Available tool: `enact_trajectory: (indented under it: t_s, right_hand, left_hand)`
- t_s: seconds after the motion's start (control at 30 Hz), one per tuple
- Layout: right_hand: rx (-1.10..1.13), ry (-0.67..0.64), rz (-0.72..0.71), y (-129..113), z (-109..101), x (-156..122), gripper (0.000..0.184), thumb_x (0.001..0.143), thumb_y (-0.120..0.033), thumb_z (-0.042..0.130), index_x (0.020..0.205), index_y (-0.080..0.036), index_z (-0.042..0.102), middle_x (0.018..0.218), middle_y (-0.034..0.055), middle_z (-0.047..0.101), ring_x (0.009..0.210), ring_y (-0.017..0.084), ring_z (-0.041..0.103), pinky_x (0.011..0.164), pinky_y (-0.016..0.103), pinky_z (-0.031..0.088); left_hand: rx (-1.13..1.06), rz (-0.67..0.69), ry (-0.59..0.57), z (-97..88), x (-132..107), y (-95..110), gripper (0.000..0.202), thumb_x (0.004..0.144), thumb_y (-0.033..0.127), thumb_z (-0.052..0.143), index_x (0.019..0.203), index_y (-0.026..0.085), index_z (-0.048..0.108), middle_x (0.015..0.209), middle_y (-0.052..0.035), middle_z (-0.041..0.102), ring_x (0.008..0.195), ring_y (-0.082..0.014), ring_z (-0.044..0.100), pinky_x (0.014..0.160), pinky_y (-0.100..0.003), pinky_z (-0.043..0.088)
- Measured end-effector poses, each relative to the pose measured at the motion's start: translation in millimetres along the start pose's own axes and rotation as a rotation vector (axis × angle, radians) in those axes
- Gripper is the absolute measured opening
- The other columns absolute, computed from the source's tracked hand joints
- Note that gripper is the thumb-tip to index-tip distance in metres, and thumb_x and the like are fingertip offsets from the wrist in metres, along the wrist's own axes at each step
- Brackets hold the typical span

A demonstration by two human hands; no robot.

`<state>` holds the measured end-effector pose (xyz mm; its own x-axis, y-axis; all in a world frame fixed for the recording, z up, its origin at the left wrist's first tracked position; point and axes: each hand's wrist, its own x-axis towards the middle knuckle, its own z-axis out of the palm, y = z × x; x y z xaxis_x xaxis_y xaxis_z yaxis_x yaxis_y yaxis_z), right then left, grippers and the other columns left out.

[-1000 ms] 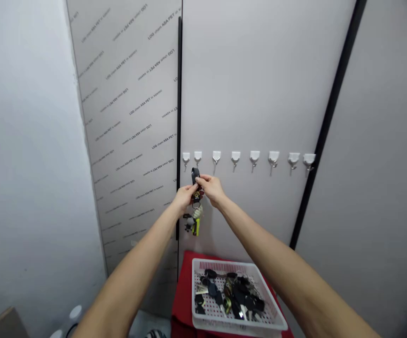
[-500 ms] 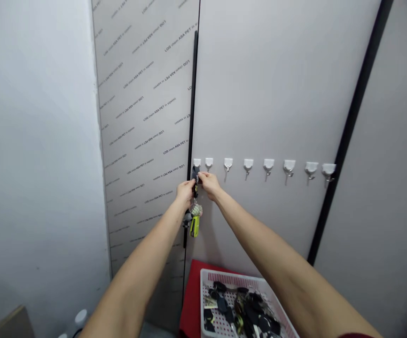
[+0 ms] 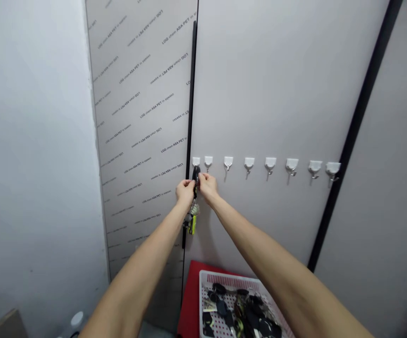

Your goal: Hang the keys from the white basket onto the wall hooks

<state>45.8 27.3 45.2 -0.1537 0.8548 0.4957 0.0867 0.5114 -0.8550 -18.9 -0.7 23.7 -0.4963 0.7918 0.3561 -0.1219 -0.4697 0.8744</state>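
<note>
Both my hands are raised to the leftmost white hook point(image 3: 196, 162) in a row of several hooks on the grey wall panel. My left hand point(image 3: 185, 191) and my right hand point(image 3: 207, 186) pinch a key bunch point(image 3: 193, 206) between them. Its black strap loop reaches up to that hook. A yellow-green fob and small charms dangle below my fingers. Whether the loop sits on the hook's prong I cannot tell.
The other hooks point(image 3: 270, 163) to the right hang bare. A white perforated basket point(image 3: 208, 280) with several dark keys and fobs rests on a red surface point(image 3: 189, 300) below. A black vertical strip point(image 3: 348, 141) runs at the right, a film-covered panel point(image 3: 140, 117) at the left.
My hands have lifted the key bunch up and to the left, from below the second hook to the leftmost hook. The view has shifted slightly.
</note>
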Motion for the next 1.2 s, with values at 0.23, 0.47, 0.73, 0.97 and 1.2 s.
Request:
enact_trajectory:
  t_s: [0.23, 0.47, 0.73, 0.97, 1.2]
  right_hand:
    - [-0.245, 0.251, -0.204, -16.0, 9.4, -0.9, 0.026, 0.066, -0.034, 0.032, 0.063, -0.016, 0.052, 0.057, -0.0028, 0.050, 0.055, 0.008, 0.044, 0.050, 0.017, 0.032]
    - [-0.362, 0.289, -0.023, 0.4, 5.8, 5.1, 0.026, 0.064, -0.029, 0.034, 0.056, -0.014, 0.054, 0.046, 0.0000, 0.048, 0.044, 0.010, 0.042, 0.043, 0.020, 0.032]
    - [-0.437, 0.229, -0.039, 4.5, 1.3, 2.9, 0.027, 0.066, -0.029, 0.036, 0.060, -0.013, 0.057, 0.052, 0.0039, 0.054, 0.052, 0.012, 0.049, 0.049, 0.022, 0.036]
    - [-0.450, 0.043, 0.047, 31.6, -21.3, -41.2, 0.025, 0.069, -0.027, 0.037, 0.079, -0.014, 0.055, 0.072, 0.0033, 0.057, 0.056, 0.007, 0.051, 0.052, 0.018, 0.037]
    - [-0.571, -0.446, 0.233, 105.6, -73.3, -155.9, 0.020, 0.066, -0.021, 0.042, 0.072, -0.010, 0.057, 0.061, 0.0014, 0.057, 0.050, 0.007, 0.048, 0.048, 0.016, 0.036]
  left_hand:
    - [0.255, 0.251, 0.140, -0.8, -1.0, 15.5, 0.008, 0.061, 0.022, 0.044, 0.061, 0.015, 0.050, 0.059, 0.0022, 0.052, 0.055, -0.0073, 0.046, 0.055, -0.017, 0.035]
    - [0.427, 0.122, 0.079, -2.7, 11.6, 0.9, 0.007, 0.058, 0.021, 0.048, 0.055, 0.016, 0.051, 0.051, 0.0018, 0.051, 0.049, -0.0086, 0.046, 0.049, -0.019, 0.035]
    - [0.519, 0.107, 0.023, -4.6, 14.3, -2.6, 0.005, 0.057, 0.018, 0.048, 0.055, 0.016, 0.051, 0.049, 0.0010, 0.050, 0.049, -0.0103, 0.047, 0.051, -0.022, 0.037]
    - [0.547, 0.222, 0.031, -21.2, -22.9, -28.9, 0.021, 0.060, 0.013, 0.045, 0.080, 0.015, 0.048, 0.074, -0.0011, 0.053, 0.066, -0.0090, 0.049, 0.063, -0.021, 0.038]
    - [0.835, 0.071, -0.631, -52.8, -122.6, -110.3, 0.016, 0.063, 0.017, 0.044, 0.077, 0.013, 0.051, 0.072, -0.0023, 0.056, 0.065, -0.0098, 0.050, 0.061, -0.020, 0.039]
